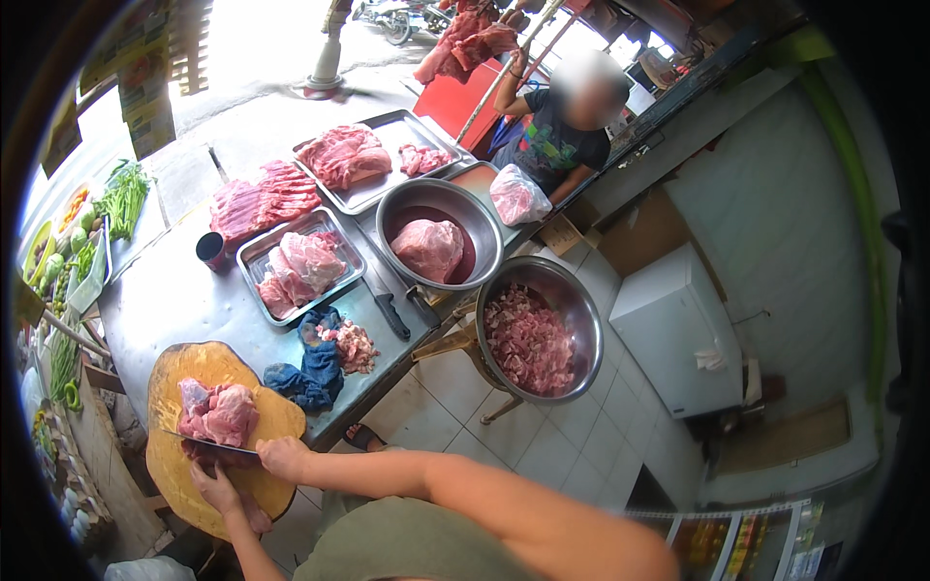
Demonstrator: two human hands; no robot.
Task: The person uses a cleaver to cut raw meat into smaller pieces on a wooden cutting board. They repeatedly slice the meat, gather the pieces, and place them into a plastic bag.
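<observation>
My right hand (283,457) grips the handle of a wide knife (208,439), whose blade lies across the round wooden chopping block (170,392) below a lump of pink meat (218,412). Just under the blade, my left hand (215,489) has curled fingers against darker meat; exactly what they grip is hidden. Right of the block are a blue cloth (310,378), a pile of meat scraps (354,353) and a black-handled knife (391,315).
Trays (250,254) and bowls (591,334) of meat, a rib slab (262,203) and a cup (211,250) stand nearby. Vegetables (92,223) line the left; hanging meat (465,44), another person (552,145) and a white chest appliance (668,324) are farther off.
</observation>
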